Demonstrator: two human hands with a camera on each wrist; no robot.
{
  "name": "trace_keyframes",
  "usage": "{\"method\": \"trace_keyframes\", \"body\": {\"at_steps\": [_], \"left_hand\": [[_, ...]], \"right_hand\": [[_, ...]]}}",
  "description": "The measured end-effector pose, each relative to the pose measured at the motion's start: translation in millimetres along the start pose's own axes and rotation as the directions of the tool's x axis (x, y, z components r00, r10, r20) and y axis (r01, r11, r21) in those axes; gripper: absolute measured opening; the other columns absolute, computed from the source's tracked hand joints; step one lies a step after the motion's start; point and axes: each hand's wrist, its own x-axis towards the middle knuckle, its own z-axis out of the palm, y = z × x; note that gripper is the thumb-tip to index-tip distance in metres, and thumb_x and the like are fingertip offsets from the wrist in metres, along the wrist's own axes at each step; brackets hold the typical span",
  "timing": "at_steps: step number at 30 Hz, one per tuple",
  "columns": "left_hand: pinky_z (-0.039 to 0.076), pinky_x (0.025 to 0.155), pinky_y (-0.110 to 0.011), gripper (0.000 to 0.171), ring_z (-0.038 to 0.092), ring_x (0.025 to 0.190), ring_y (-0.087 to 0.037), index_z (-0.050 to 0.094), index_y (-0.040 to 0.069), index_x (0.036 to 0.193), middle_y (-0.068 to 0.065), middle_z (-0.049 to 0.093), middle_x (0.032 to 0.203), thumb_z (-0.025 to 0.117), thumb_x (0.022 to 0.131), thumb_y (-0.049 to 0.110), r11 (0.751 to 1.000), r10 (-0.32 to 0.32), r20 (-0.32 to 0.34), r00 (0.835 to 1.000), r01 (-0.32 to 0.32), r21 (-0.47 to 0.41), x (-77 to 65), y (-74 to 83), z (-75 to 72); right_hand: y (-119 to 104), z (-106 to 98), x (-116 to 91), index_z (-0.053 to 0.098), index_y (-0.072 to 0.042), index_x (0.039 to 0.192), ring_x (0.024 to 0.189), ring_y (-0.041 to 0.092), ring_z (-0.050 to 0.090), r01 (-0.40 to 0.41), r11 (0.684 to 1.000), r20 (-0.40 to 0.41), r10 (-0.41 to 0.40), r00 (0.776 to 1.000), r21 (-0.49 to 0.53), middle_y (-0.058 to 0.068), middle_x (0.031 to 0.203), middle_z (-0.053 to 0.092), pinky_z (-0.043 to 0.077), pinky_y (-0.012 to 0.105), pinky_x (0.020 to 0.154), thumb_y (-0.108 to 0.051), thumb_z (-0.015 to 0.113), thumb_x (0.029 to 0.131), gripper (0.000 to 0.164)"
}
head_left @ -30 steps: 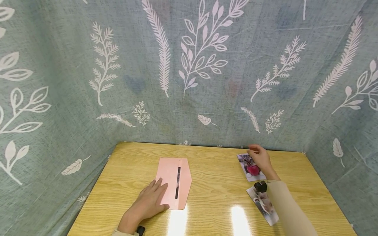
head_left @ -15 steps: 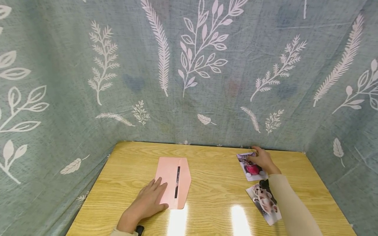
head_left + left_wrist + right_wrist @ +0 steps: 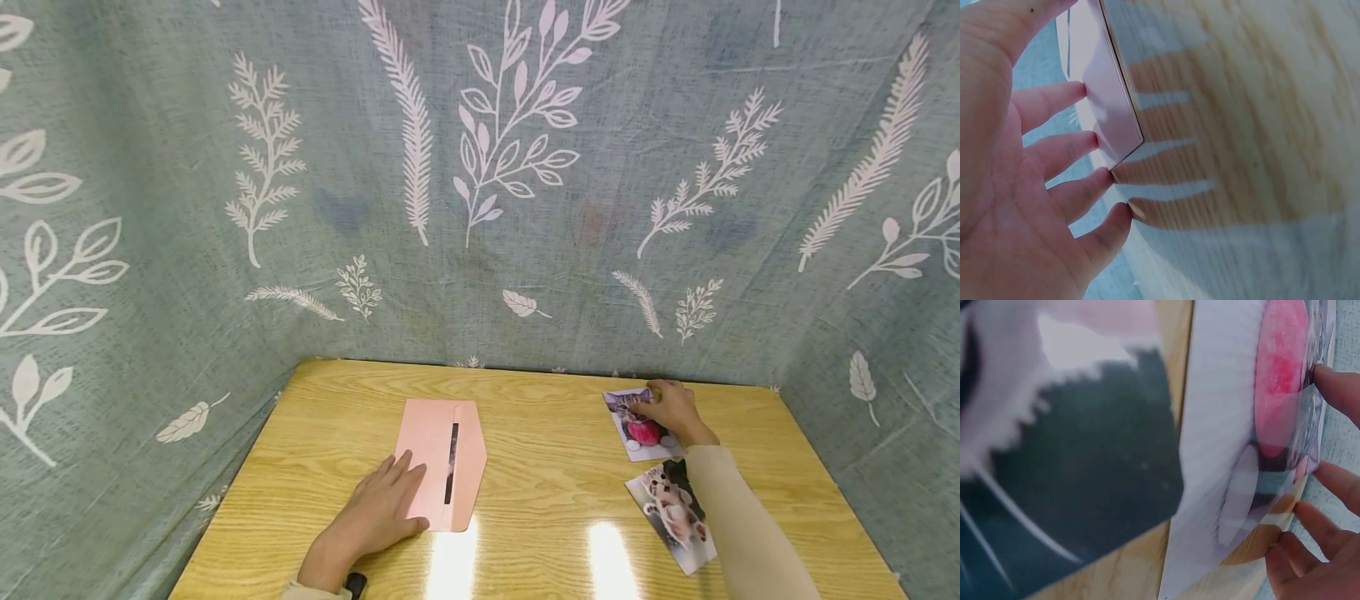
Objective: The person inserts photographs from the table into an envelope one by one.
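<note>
A pink envelope (image 3: 468, 462) lies on the table at centre left, with a dark strip showing along its slit. My left hand (image 3: 371, 508) rests on its near left part, fingers spread; in the left wrist view the fingertips touch the pink surface and the wood beside it. At the right, a photo card (image 3: 642, 433) shows a cat with a red, ball-like shape. My right hand (image 3: 677, 415) pinches its right edge, thumb on the face and fingers at the border. A second animal photo card (image 3: 670, 510) lies tilted just nearer, partly under the right forearm.
The wooden table (image 3: 547, 467) reflects two bright light patches near its front. A grey-green curtain (image 3: 480, 300) with white leaf prints hangs behind the table and along both sides.
My right hand has come down to the cat photo's right edge, and its fingers have drawn in. More of the nearer photo shows. My left hand stays on the envelope.
</note>
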Motion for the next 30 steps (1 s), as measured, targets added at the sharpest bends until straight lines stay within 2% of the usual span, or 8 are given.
{"method": "trace_keyframes", "body": {"at_steps": [4, 9, 12, 14, 22, 26, 30], "left_hand": [[0.024, 0.110, -0.069, 0.080, 0.023, 0.145, -0.046, 0.047, 0.009, 0.150, -0.021, 0.028, 0.160, 0.077, 0.086, 0.046, 1.000, 0.000, 0.003, 1.000, 0.000, -0.005, -0.2, -0.5, 0.6], [0.023, 0.110, -0.068, 0.080, 0.023, 0.145, -0.045, 0.047, 0.009, 0.150, -0.020, 0.028, 0.160, 0.077, 0.085, 0.047, 1.000, -0.013, 0.008, 1.000, 0.013, -0.012, -0.9, 0.2, 0.1], [0.023, 0.111, -0.068, 0.080, 0.023, 0.145, -0.045, 0.047, 0.009, 0.150, -0.020, 0.027, 0.160, 0.077, 0.085, 0.046, 1.000, -0.016, 0.009, 1.000, 0.017, -0.016, -1.4, 1.2, -0.3], [0.022, 0.111, -0.068, 0.080, 0.023, 0.146, -0.045, 0.047, 0.009, 0.150, -0.020, 0.027, 0.160, 0.077, 0.085, 0.046, 1.000, -0.015, 0.008, 1.000, 0.015, -0.019, -1.5, 1.5, -0.4], [0.023, 0.111, -0.067, 0.080, 0.023, 0.146, -0.045, 0.047, 0.010, 0.150, -0.019, 0.028, 0.160, 0.077, 0.085, 0.046, 1.000, -0.011, -0.001, 1.000, 0.011, -0.011, 0.5, -1.0, 2.1], [0.022, 0.111, -0.067, 0.080, 0.023, 0.146, -0.044, 0.047, 0.010, 0.150, -0.019, 0.028, 0.160, 0.077, 0.085, 0.047, 1.000, -0.010, -0.003, 1.000, 0.010, -0.011, 0.9, -1.2, 1.9], [0.023, 0.111, -0.068, 0.080, 0.023, 0.145, -0.045, 0.047, 0.009, 0.150, -0.020, 0.028, 0.160, 0.077, 0.085, 0.046, 1.000, -0.005, -0.006, 1.000, 0.005, -0.006, 0.8, -0.6, 0.9]], "right_hand": [[-3, 1, 0, 0.049, 0.014, 0.134, 0.123, 0.061, 0.035, -0.026, 0.999, -0.013, 0.026, 1.000, 0.022, 0.042, 0.129, 0.048, 0.026, 0.070, 0.103, -0.029, 0.074, 0.089, 0.067], [-6, 3, 0, 0.050, 0.013, 0.131, 0.106, 0.050, 0.050, -0.068, 0.993, -0.063, 0.074, 0.995, 0.092, 0.033, 0.110, 0.057, 0.043, 0.061, 0.089, -0.012, 0.072, 0.090, 0.053], [-7, 3, 0, 0.052, 0.013, 0.125, 0.099, 0.045, 0.055, -0.073, 0.989, -0.093, 0.085, 0.992, 0.126, 0.033, 0.110, 0.057, 0.048, 0.057, 0.084, -0.004, 0.067, 0.090, 0.042], [-7, 3, 0, 0.053, 0.012, 0.121, 0.102, 0.046, 0.056, -0.065, 0.988, -0.109, 0.081, 0.991, 0.137, 0.034, 0.113, 0.057, 0.049, 0.057, 0.085, -0.001, 0.065, 0.089, 0.036], [-11, -1, 1, 0.054, 0.009, 0.115, 0.099, 0.044, 0.060, -0.076, 0.974, -0.133, 0.106, 0.986, 0.212, 0.032, 0.110, 0.061, 0.052, 0.053, 0.082, 0.002, 0.059, 0.089, 0.027], [-13, -2, 1, 0.057, 0.009, 0.116, 0.099, 0.042, 0.059, -0.079, 0.957, -0.144, 0.123, 0.982, 0.279, 0.030, 0.109, 0.061, 0.052, 0.047, 0.079, 0.001, 0.059, 0.093, 0.025], [-15, -6, -1, 0.056, 0.010, 0.122, 0.090, 0.035, 0.061, -0.080, 0.924, -0.131, 0.138, 0.982, 0.375, 0.028, 0.109, 0.060, 0.051, 0.036, 0.068, -0.002, 0.060, 0.095, 0.029]]}}
